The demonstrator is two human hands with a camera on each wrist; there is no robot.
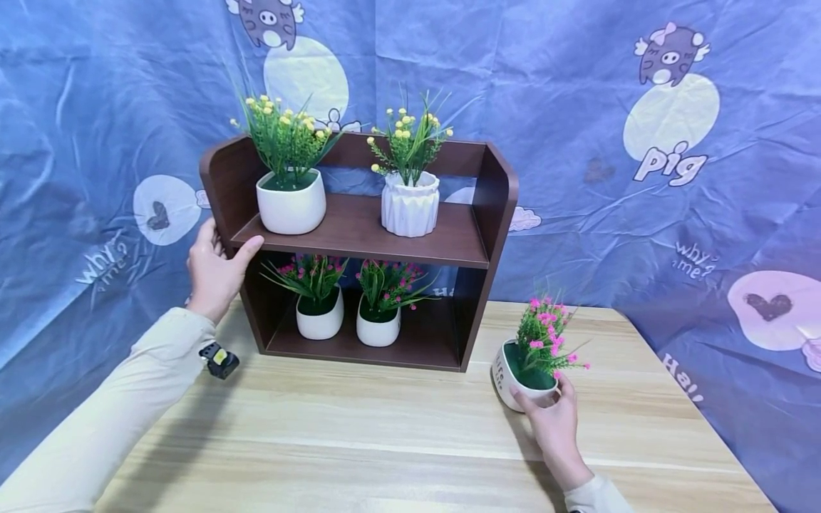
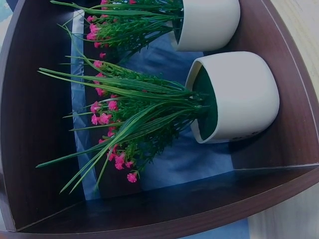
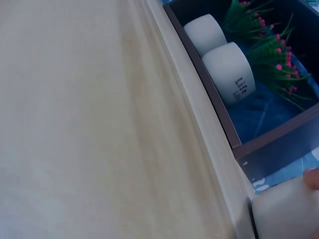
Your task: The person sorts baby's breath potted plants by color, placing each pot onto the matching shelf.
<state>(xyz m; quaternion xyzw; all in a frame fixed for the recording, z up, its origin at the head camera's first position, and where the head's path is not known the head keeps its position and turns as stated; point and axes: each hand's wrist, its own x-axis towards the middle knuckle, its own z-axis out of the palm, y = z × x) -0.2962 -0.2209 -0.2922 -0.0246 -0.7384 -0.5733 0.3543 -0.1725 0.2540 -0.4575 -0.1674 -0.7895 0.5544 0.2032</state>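
A dark brown two-tier shelf (image 1: 359,249) stands on the table. My left hand (image 1: 218,267) holds its left side, thumb over the front edge of the upper board and fingers behind the panel. My right hand (image 1: 551,420) grips a white pot (image 1: 507,388) of pink flowers (image 1: 545,328) to the right of the shelf, thumb at the near rim. This pot leans slightly and has lettering on its side. In the right wrist view the pot (image 3: 286,209) shows at the lower right corner, with a fingertip on it.
Two white pots with pink flowers, a left one (image 1: 321,317) and a right one (image 1: 378,331), sit on the lower tier. Above them stand a smooth white pot (image 1: 291,206) and a ribbed white pot (image 1: 410,210), both with yellow flowers. Behind the table (image 1: 359,442) hangs blue cloth (image 1: 564,107).
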